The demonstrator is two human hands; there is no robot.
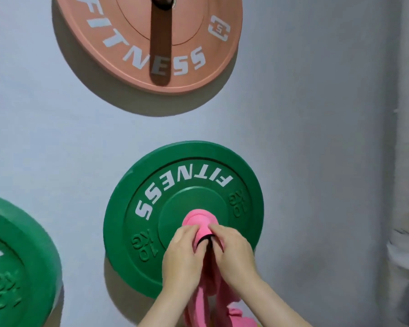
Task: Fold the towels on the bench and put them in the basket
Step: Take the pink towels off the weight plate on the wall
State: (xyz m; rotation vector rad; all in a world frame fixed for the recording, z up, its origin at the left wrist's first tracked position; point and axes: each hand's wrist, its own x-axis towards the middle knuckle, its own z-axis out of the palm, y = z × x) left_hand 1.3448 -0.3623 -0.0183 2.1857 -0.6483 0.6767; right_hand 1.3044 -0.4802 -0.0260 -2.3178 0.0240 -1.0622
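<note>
"FITNESS" on orange plate (149, 43), "FITNESS", "10 KG" on green plate (183, 218)

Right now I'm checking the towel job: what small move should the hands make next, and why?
Probably slide the black loop outward off the pink peg at the hub of the green plate. The left hand and right hand both pinch the loop, and the pink towel hangs from it, not yet folded.

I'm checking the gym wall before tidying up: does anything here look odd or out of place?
Yes. The green plate hangs with its FITNESS lettering upside down. A pink towel hangs from the pink peg at its centre by a black loop, which the left hand and right hand pinch.
</note>
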